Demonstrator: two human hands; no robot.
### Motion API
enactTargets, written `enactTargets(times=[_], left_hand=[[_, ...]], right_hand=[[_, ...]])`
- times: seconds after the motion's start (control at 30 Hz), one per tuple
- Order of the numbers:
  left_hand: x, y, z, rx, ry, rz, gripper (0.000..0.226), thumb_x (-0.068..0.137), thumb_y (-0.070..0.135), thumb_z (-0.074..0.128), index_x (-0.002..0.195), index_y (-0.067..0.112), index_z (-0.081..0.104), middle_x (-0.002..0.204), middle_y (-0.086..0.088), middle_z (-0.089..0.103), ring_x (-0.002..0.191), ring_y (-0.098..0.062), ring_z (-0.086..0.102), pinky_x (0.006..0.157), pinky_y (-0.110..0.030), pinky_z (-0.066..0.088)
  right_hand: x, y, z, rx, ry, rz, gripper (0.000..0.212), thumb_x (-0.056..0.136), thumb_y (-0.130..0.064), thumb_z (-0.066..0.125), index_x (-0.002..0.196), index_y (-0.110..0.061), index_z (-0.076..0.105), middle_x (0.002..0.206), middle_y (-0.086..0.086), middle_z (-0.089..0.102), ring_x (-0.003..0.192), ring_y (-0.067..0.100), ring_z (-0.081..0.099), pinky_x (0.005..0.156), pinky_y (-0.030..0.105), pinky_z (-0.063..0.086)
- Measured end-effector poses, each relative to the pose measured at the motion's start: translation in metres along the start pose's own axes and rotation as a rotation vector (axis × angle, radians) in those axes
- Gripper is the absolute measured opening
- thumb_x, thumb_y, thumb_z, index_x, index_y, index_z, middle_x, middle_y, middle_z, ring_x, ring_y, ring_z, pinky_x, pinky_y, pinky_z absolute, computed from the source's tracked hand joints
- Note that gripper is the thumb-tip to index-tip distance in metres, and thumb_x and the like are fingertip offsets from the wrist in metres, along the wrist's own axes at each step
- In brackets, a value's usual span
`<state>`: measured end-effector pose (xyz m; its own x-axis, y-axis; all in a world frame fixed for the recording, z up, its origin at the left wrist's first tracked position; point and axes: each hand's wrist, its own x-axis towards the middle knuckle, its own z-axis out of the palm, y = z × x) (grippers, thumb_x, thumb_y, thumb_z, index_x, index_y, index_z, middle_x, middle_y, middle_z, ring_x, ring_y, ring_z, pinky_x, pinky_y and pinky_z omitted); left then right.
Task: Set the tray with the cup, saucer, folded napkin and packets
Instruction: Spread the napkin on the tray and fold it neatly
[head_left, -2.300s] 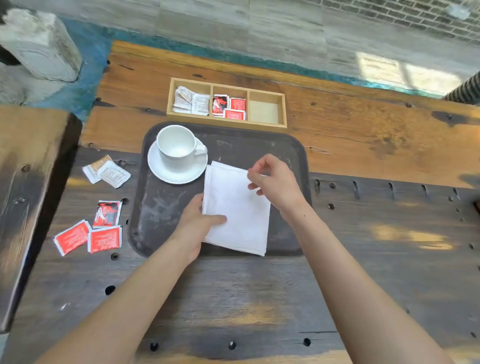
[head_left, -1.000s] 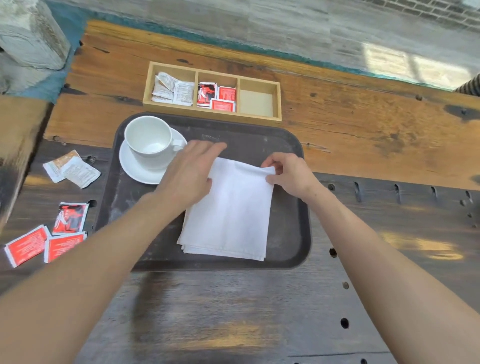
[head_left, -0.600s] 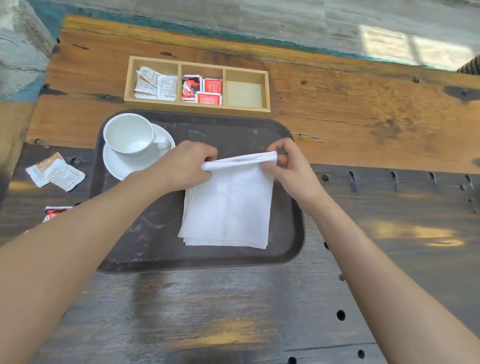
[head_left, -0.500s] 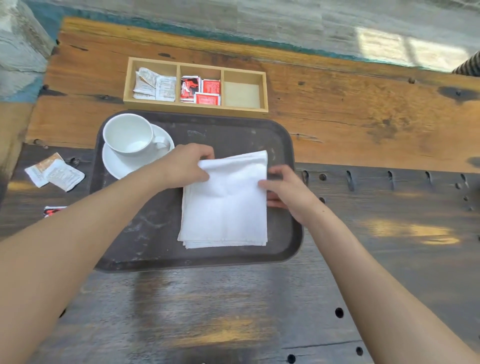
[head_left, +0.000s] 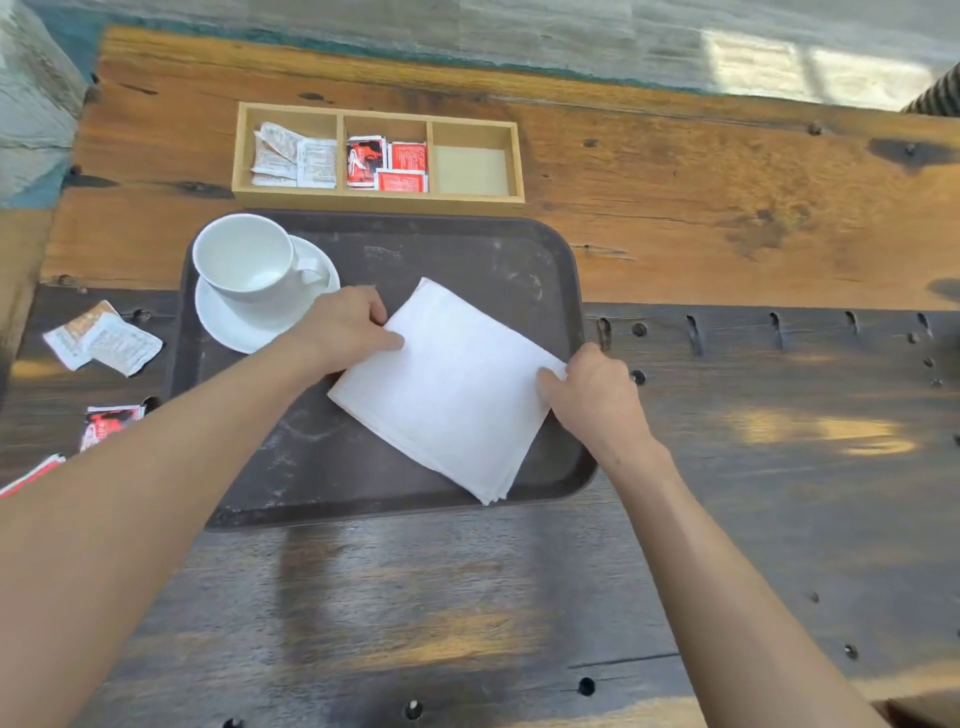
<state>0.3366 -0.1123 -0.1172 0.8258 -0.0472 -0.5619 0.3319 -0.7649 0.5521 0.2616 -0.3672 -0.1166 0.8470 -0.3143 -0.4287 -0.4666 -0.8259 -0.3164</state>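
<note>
- Tray (head_left: 467, 244): dark, matte, rectangular with rounded corners and a raised rim; surface scuffed with pale smears. It lies on a dark wooden table (head_left: 779, 519) pierced by round holes and slots.
- Napkin (head_left: 447, 384): white cloth, folded square, layered edges visible at its near corner. It lies on the right half of the tray, turned diamond-wise, with its right corner reaching the tray rim.
- Cup (head_left: 244, 260): glossy white, upright, seated on a round white saucer (head_left: 228, 322) in the far-left corner of the tray.
- Box (head_left: 379, 195): pale wood, three compartments, just beyond the tray. The left compartment holds white packets (head_left: 293, 156), the middle one red packets (head_left: 387, 163).
- Loose packets (head_left: 104, 340) lie on the table left of the tray.
- Left hand (head_left: 343, 327): fingers curled, pinching the napkin's left edge.
- Right hand (head_left: 592, 389): thumb and fingers grasping the napkin's right corner.
- Change from 0.5 s ago: the napkin lay square to the tray; it is now rotated so a corner points away. Both hands have shifted with it.
- Hidden or cut off: the left forearm covers part of the tray and the red packets at the left edge; the saucer's near-right rim sits behind the left hand. Packet print is illegible.
</note>
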Motion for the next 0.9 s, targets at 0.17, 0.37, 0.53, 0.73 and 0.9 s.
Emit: enactTargets(times=[0.17, 0.37, 0.53, 0.73, 0.9], left_hand=[[0.005, 0.002, 0.014, -0.203, -0.006, -0.142, 0.029, 0.076, 0.011, 0.078, 0.095, 0.007, 0.057, 0.105, -0.011, 0.061, 0.093, -0.03, 0.055, 0.079, -0.039, 0.048], [-0.01, -0.01, 0.014, -0.522, -0.131, -0.216, 0.025, 0.08, 0.004, 0.069, 0.102, -0.008, 0.068, 0.098, -0.014, 0.072, 0.085, -0.03, 0.068, 0.073, -0.03, 0.055], [-0.022, -0.021, 0.014, -0.518, -0.071, -0.168, 0.015, 0.087, -0.004, 0.063, 0.1, -0.003, 0.068, 0.07, -0.001, 0.058, 0.058, -0.013, 0.046, 0.036, -0.013, 0.033], [-0.024, -0.038, 0.011, -0.5, -0.072, -0.24, 0.008, 0.083, 0.0, 0.072, 0.087, 0.005, 0.067, 0.071, -0.009, 0.05, 0.051, -0.017, 0.037, 0.044, -0.022, 0.024], [-0.027, -0.046, 0.013, -0.522, -0.116, -0.234, 0.011, 0.083, -0.01, 0.066, 0.087, 0.0, 0.065, 0.054, -0.008, 0.046, 0.039, -0.014, 0.036, 0.035, -0.018, 0.024]], right_hand=[[-0.034, 0.006, 0.035, 0.43, -0.183, 0.284, 0.033, 0.088, -0.034, 0.069, 0.089, -0.001, 0.065, 0.07, 0.009, 0.074, 0.057, 0.024, 0.075, 0.057, 0.038, 0.064], [-0.032, -0.002, 0.052, 0.656, -0.068, 0.31, 0.028, 0.086, -0.016, 0.064, 0.072, -0.02, 0.041, 0.073, -0.002, 0.051, 0.062, 0.018, 0.043, 0.055, 0.031, 0.032], [-0.026, 0.0, 0.035, 0.567, 0.02, 0.217, 0.021, 0.084, -0.023, 0.068, 0.092, -0.019, 0.049, 0.085, -0.004, 0.058, 0.088, 0.026, 0.058, 0.074, 0.041, 0.047], [-0.018, 0.01, 0.025, 0.498, -0.082, 0.174, 0.056, 0.086, -0.02, 0.076, 0.134, -0.016, 0.047, 0.1, 0.0, 0.067, 0.106, 0.023, 0.06, 0.077, 0.032, 0.042], [-0.008, 0.0, 0.039, 0.351, -0.097, 0.216, 0.03, 0.078, -0.039, 0.073, 0.073, -0.018, 0.052, 0.096, 0.007, 0.06, 0.1, 0.031, 0.058, 0.077, 0.035, 0.041]])
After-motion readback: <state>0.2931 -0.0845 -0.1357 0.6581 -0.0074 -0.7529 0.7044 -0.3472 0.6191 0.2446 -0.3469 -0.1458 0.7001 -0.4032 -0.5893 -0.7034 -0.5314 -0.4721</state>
